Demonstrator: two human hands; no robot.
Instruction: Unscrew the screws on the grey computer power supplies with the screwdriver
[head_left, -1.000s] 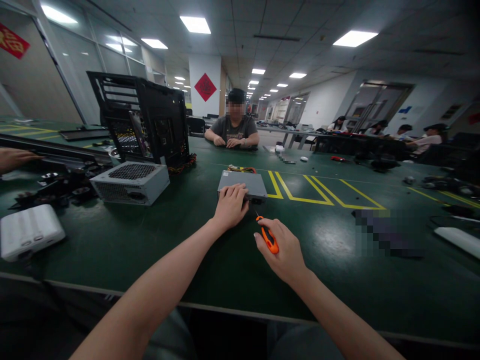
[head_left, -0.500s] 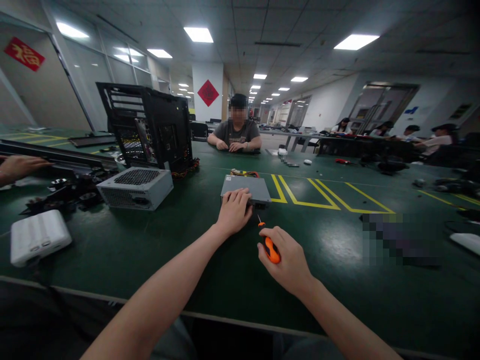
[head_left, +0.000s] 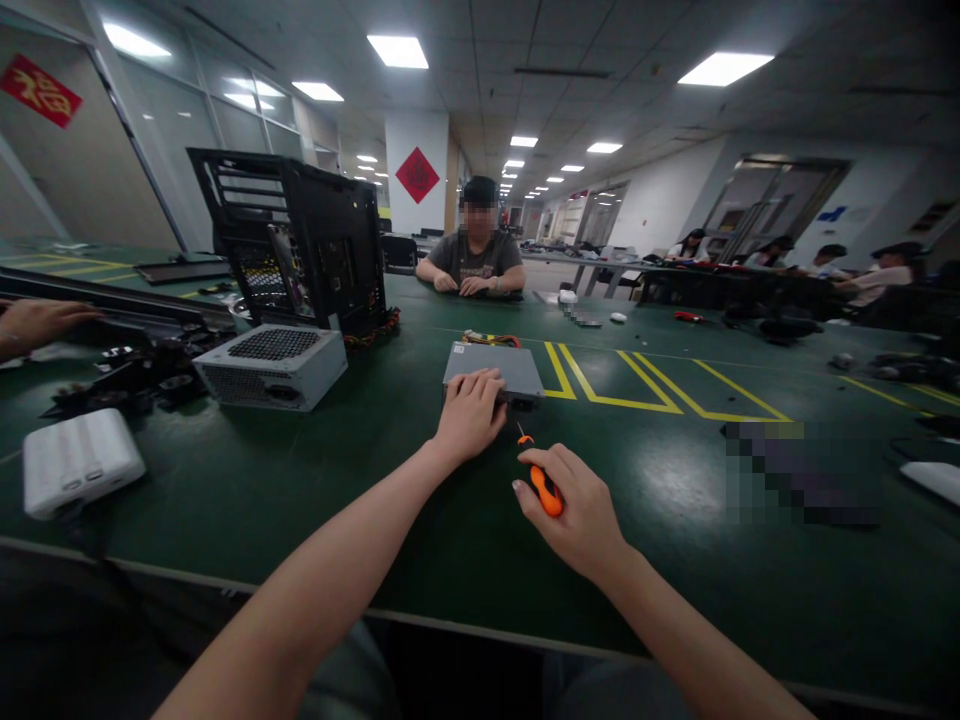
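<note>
A flat grey power supply unit (head_left: 517, 365) lies on the green table in front of me, with coloured wires (head_left: 491, 340) at its far side. My left hand (head_left: 472, 412) grips its near left part, fingers over the top and the thumb by the near face. My right hand (head_left: 571, 505) is closed around an orange and black screwdriver (head_left: 546, 490). Its thin shaft points forward, towards the near face of the unit; the tip appears a little short of it.
Left of the unit stand a larger power supply (head_left: 274, 368), a black open computer case (head_left: 300, 240) and a white box-like device (head_left: 81, 462). Another person's hand (head_left: 45, 325) shows at the left edge. Across the table sits a person (head_left: 472, 260). A blurred-out dark object (head_left: 802, 475) lies right.
The view has shifted slightly. My right hand and the screwdriver have barely moved, and my left hand stays on the power supply unit.
</note>
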